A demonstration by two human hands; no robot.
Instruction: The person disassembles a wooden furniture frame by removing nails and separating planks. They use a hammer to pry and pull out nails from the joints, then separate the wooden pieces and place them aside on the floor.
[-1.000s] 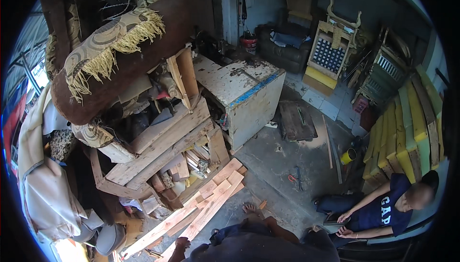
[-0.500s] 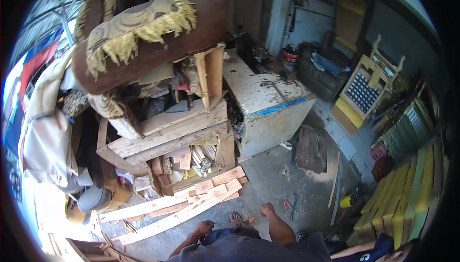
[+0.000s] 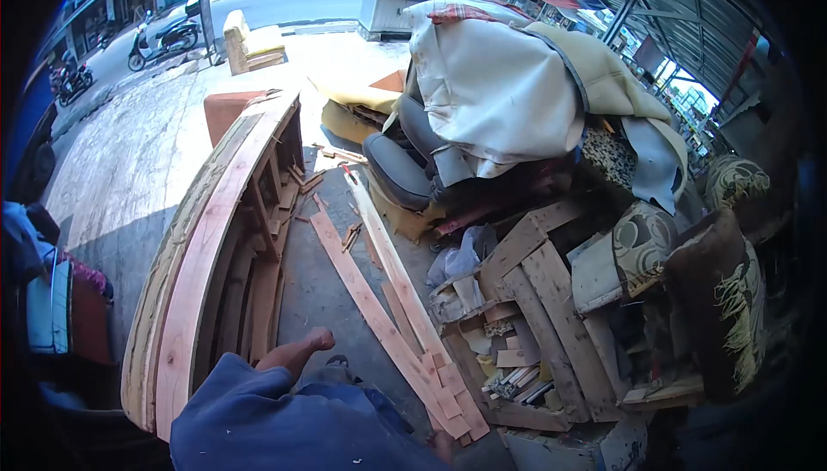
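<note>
My left hand (image 3: 320,338) hangs over the floor with its fingers curled into a loose fist; I see nothing in it. It is beside a long wooden furniture frame (image 3: 200,297) with a pale plank along its top. My right hand (image 3: 442,447) shows only in part at the lower edge, close to the near ends of some planks, its fingers too hidden to read. Long pale planks (image 3: 388,320) lie on the floor in front of me, with shorter pieces (image 3: 452,392) on their near ends.
At the right stands an old wooden sofa frame (image 3: 560,307) with wood scraps inside. Beyond it, a white sheet (image 3: 500,83) covers a heap beside a dark grey cushion (image 3: 396,170). Small scraps (image 3: 297,182) litter the floor. A yellowish chair (image 3: 250,45) stands outside near the road.
My view has swung left, from the workshop interior to the open front and street. The long furniture frame now fills the left side, and the planks run away from me.
</note>
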